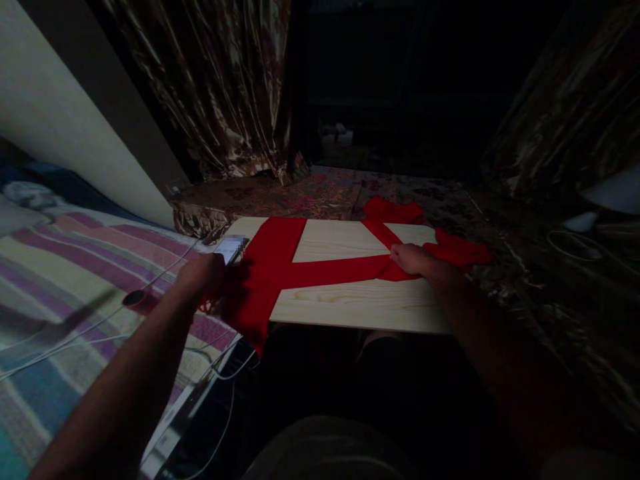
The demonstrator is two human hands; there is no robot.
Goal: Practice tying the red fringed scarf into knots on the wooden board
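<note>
A red cloth with long strap-like bands lies across a pale wooden board. Its wide part covers the board's left side, and a corner hangs over the front edge. My right hand is closed on a red band over the right part of the board. Beyond that hand, the cloth's loose ends lie bunched past the far and right edges. At the left end of the cloth, my left hand is closed on the fabric, its fingers partly lost in shadow. Just beyond it lies a lit phone.
On the left is a bed with a striped cover, a dark-topped red cylinder and white cables. Patterned curtains hang behind the board, above a patterned ledge. A white lamp-like object stands at right. The room is dim.
</note>
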